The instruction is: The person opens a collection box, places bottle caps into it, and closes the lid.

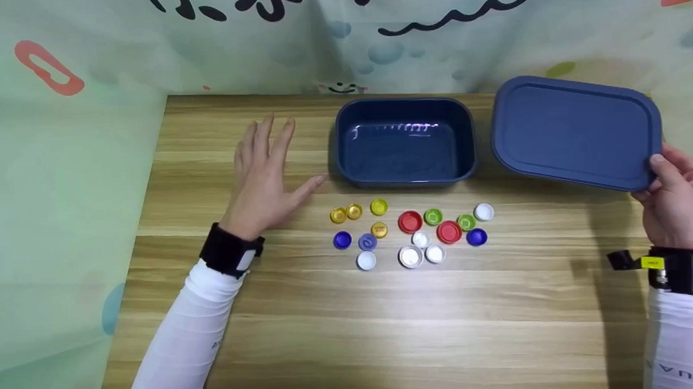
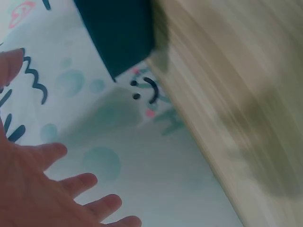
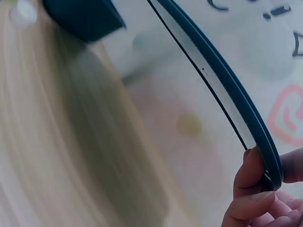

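My right hand (image 1: 677,197) pinches a dark blue rectangular lid (image 1: 575,132) at its near right corner, thumb on top. In the right wrist view the lid (image 3: 227,90) appears edge-on above the table, fingers beneath it. Left of it stands an uncovered dark blue box (image 1: 405,142), with nothing visible inside. My left hand (image 1: 264,183) is left of the box, its fingers spread and holding nothing; the thumb points toward the box without gripping it. Several bottle caps in red (image 1: 410,222), green (image 1: 433,217), yellow (image 1: 378,206), blue (image 1: 342,239) and white (image 1: 366,261) lie in front of the box.
Everything stands on a wood-grain table (image 1: 411,332). A printed pale green cloth (image 1: 247,52) hangs behind the table's far edge and along its left side. The box is near that far edge. Bands are strapped around both wrists.
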Tool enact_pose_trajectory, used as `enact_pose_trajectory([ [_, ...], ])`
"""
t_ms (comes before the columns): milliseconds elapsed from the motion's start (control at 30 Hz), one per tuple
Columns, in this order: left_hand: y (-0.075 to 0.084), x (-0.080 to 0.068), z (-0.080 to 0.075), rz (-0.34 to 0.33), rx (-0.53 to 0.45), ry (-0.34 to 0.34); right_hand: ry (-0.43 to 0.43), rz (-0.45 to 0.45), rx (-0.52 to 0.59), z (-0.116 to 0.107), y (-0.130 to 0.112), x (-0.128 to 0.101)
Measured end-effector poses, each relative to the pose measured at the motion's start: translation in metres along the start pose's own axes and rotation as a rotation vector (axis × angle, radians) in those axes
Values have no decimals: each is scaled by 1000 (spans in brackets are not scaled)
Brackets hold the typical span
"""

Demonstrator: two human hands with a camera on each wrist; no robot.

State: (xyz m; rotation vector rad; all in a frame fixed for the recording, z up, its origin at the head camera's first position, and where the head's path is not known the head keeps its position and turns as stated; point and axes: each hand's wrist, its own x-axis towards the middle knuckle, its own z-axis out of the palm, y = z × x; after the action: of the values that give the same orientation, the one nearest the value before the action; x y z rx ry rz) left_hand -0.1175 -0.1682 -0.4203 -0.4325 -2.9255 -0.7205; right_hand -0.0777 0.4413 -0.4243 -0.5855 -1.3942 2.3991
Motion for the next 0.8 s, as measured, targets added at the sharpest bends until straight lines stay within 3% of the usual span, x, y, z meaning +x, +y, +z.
enact_pose_trajectory([
  [300, -23, -8, 5, -35, 126, -65, 93, 68, -125, -32, 1, 14],
  [600, -35, -16, 11, -71, 176, -122, 120, 154, -292, -35, 6, 20],
  [800, -36, -18, 14, -75, 172, -131, 106, 180, -335, -38, 7, 22],
])
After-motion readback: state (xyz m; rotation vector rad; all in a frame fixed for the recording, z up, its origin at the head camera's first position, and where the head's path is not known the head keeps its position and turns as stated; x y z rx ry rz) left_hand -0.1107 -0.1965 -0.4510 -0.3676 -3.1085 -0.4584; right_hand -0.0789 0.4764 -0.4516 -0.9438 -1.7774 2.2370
